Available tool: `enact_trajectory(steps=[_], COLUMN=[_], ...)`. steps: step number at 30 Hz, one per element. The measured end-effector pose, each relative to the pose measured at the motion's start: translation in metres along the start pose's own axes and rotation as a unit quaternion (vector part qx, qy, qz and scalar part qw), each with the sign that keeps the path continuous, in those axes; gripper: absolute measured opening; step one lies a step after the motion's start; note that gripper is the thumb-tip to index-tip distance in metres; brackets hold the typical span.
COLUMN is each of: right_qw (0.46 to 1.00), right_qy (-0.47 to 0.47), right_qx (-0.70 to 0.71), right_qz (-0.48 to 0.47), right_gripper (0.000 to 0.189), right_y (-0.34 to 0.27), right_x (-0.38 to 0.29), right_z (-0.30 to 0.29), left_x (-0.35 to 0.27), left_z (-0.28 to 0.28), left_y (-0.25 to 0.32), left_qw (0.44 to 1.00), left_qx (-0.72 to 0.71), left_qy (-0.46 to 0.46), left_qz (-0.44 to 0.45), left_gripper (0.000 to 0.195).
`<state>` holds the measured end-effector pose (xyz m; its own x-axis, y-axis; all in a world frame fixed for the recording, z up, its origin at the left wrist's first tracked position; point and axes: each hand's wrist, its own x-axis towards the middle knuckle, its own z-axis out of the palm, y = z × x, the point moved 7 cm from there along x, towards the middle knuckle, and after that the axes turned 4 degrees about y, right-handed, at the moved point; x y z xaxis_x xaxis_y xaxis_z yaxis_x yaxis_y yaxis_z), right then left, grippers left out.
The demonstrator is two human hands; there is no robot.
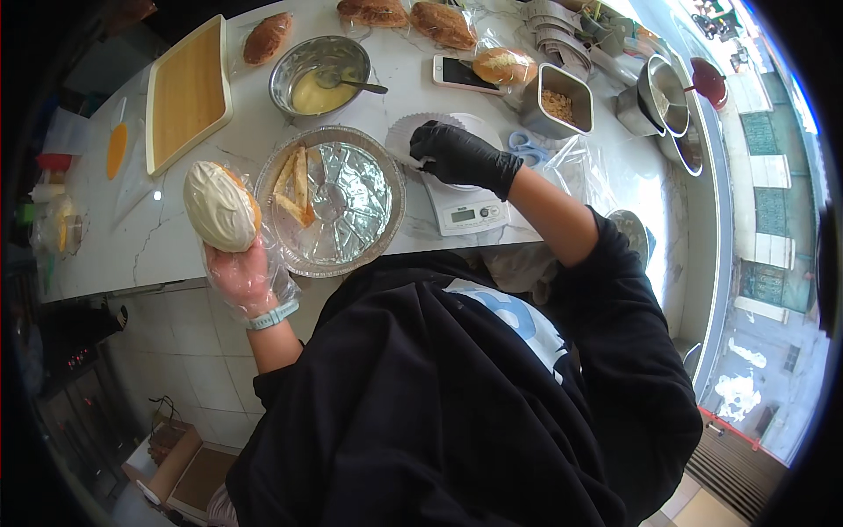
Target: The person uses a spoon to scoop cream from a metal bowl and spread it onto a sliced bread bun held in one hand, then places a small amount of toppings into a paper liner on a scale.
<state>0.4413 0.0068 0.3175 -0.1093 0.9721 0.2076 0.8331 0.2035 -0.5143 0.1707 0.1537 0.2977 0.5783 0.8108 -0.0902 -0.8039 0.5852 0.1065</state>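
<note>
An oval bread bun coated with pale cream [220,207] rests upright on my left hand [244,273], which wears a clear plastic glove. My right hand [458,155], in a black glove, pinches the edge of a pleated paper liner [405,135] above a white digital kitchen scale [461,217]. Between my hands, near the table's edge, sits a round foil tray [395,217] with strips of bread crust [293,191] inside. Behind it a steel bowl [280,85] holds yellow cream and a spoon [359,85].
A rectangular wooden-faced tray [188,92] and an orange-headed spatula [117,151] lie at left. At the back are wrapped buns [441,25] and a phone [464,74]. A metal tin of crumbs [558,105], blue-handled scissors [527,146] and metal containers [635,109] stand at right.
</note>
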Motion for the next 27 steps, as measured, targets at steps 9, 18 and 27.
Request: enact_trajectory(steps=[9,18,27], right_qw=[0.980,0.979,0.932], right_qy=[0.061,0.137,0.114], right_qx=[-0.169,-0.139,-0.282], right_qz=[0.089,0.053,0.198], right_gripper=[0.045,0.020,0.015], right_y=[0.000,-0.001,0.009], right_x=[-0.039,-0.059,-0.079], right_z=[-0.011,-0.039,-0.042], left_x=[-0.005,0.000,0.007], left_z=[-0.009,-0.008,0.000], left_y=[0.014,0.011,0.001], left_qw=[1.000,1.000,0.999], left_qx=[-0.001,-0.010,-0.009], left_qy=[-0.007,-0.020,-0.042], left_qz=[0.020,0.004,-0.018], left_gripper=[0.039,0.040,0.041])
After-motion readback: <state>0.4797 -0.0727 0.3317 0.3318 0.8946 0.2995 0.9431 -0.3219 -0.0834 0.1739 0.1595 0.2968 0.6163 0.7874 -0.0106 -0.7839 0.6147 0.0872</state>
